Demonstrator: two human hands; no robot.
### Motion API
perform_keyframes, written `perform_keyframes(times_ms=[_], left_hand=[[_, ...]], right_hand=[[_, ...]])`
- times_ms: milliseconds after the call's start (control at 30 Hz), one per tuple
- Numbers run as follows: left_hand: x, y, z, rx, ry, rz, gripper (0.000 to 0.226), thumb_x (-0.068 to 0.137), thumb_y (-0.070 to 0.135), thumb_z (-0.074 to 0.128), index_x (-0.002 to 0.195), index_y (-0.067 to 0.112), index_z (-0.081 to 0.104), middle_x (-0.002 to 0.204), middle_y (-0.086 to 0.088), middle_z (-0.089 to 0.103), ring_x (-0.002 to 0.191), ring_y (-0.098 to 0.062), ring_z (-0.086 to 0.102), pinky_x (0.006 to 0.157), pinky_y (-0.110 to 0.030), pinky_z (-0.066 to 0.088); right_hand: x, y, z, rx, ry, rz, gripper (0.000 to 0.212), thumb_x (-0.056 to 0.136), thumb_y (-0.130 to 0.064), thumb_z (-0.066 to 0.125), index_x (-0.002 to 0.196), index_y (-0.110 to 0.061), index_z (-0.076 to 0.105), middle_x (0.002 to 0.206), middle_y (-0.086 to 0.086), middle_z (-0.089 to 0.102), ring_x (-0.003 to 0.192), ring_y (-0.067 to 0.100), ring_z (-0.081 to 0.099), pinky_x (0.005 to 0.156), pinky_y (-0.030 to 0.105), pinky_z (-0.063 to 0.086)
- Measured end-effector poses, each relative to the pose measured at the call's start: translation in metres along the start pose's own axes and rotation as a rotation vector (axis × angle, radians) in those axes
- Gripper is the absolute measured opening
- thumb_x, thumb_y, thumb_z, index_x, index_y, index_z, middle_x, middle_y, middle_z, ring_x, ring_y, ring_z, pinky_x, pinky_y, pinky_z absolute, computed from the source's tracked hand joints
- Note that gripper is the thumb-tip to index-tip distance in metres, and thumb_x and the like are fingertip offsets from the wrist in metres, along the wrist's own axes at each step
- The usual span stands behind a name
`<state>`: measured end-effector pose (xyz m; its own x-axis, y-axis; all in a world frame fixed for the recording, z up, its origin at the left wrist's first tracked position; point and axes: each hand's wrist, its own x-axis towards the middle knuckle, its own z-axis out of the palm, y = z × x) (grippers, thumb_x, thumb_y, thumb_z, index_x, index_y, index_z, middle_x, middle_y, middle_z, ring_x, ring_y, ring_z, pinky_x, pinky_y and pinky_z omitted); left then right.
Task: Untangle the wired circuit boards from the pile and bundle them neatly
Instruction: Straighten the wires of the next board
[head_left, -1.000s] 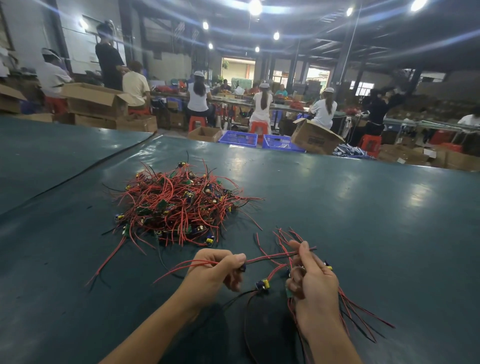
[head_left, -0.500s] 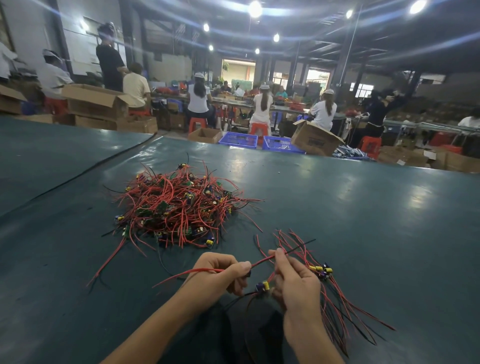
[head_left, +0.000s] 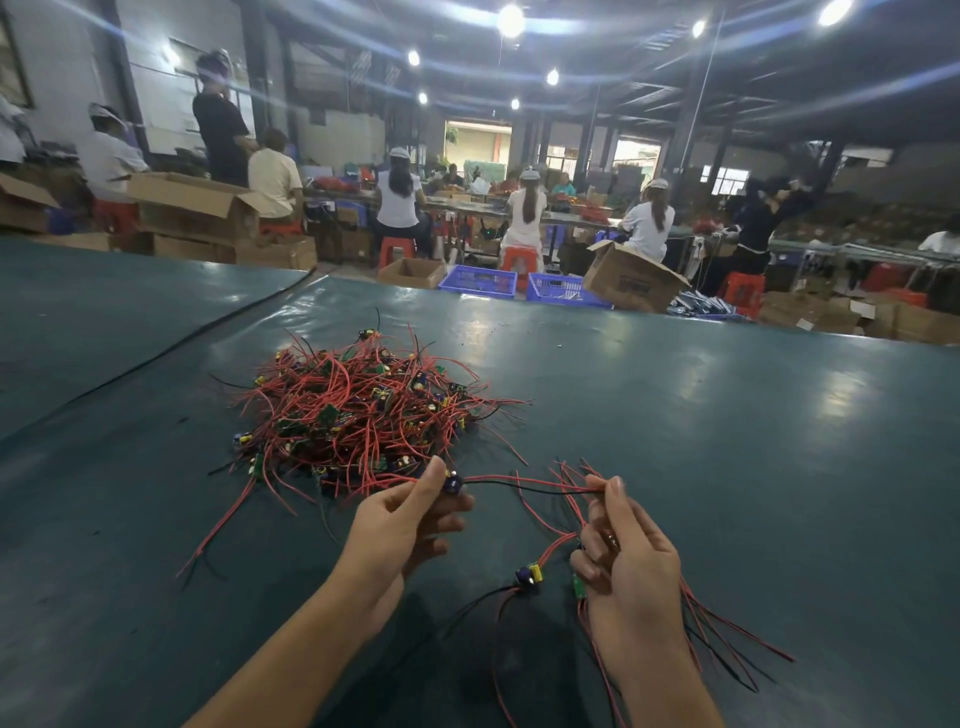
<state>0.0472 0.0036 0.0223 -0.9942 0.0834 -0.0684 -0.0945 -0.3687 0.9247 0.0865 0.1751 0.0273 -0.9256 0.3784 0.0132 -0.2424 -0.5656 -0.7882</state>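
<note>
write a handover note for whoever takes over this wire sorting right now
Left hand pinches a small wired circuit board at the near edge of the tangled red-wire pile on the dark green table.
Right hand grips a loose bundle of red and black wired boards plus that board's wire ends.
Done: a few boards bundled. Left: most of the pile; tidy the bundle.

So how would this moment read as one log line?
left hand: pinches board | right hand: grips bundle | board's wires: reach right hand | pile: on table
</note>
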Motion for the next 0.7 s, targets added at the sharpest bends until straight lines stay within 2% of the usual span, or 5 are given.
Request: perform_keyframes(times_ms=[233,367,433,533,700], left_hand=[[-0.002,0.004,-0.002,-0.070,-0.162,0.055,0.040,0.074,0.053,0.056,0.065,0.016,0.065,0.064,-0.006,0.064,0.053,-0.015,0.060,0.046,-0.021,0.044],[-0.009,0.000,0.000,0.150,-0.473,0.048,0.042,0.080,0.054,0.051,0.063,0.022,0.070,0.056,0.000,0.060,0.051,-0.010,0.055,0.050,-0.020,0.042],[-0.011,-0.004,0.001,0.260,-0.550,0.019,0.044,0.085,0.054,0.053,0.069,0.018,0.073,0.057,0.001,0.061,0.050,-0.009,0.055,0.052,-0.019,0.042],[-0.010,-0.008,0.002,0.339,-0.508,0.006,0.050,0.076,0.061,0.061,0.062,0.014,0.069,0.059,-0.006,0.063,0.048,-0.011,0.056,0.050,-0.019,0.043],[-0.006,-0.012,0.001,0.201,-0.419,-0.062,0.024,0.072,0.046,0.070,0.067,0.023,0.072,0.065,0.001,0.066,0.055,-0.007,0.059,0.053,-0.017,0.044]], right_hand=[[-0.007,0.007,0.001,-0.113,-0.132,0.086,0.064,0.077,-0.064,0.046,0.084,-0.010,0.078,0.062,-0.001,0.054,0.043,0.007,0.036,0.039,0.019,0.028],[-0.013,0.019,0.008,-0.383,-0.237,0.123,0.055,0.073,-0.060,0.058,0.088,-0.012,0.078,0.056,-0.001,0.050,0.044,0.010,0.034,0.047,0.024,0.026],[-0.017,0.024,0.012,-0.429,-0.300,0.134,0.052,0.077,-0.056,0.062,0.089,-0.008,0.077,0.060,0.013,0.049,0.051,0.021,0.040,0.053,0.029,0.038],[-0.021,0.029,0.016,-0.432,-0.298,0.162,0.044,0.070,-0.051,0.067,0.087,-0.011,0.077,0.078,0.036,0.060,0.072,0.036,0.057,0.071,0.045,0.054],[-0.018,0.027,0.015,-0.209,-0.129,0.165,0.021,0.072,-0.033,0.068,0.075,-0.014,0.078,0.070,0.015,0.062,0.060,0.025,0.052,0.055,0.030,0.043]])
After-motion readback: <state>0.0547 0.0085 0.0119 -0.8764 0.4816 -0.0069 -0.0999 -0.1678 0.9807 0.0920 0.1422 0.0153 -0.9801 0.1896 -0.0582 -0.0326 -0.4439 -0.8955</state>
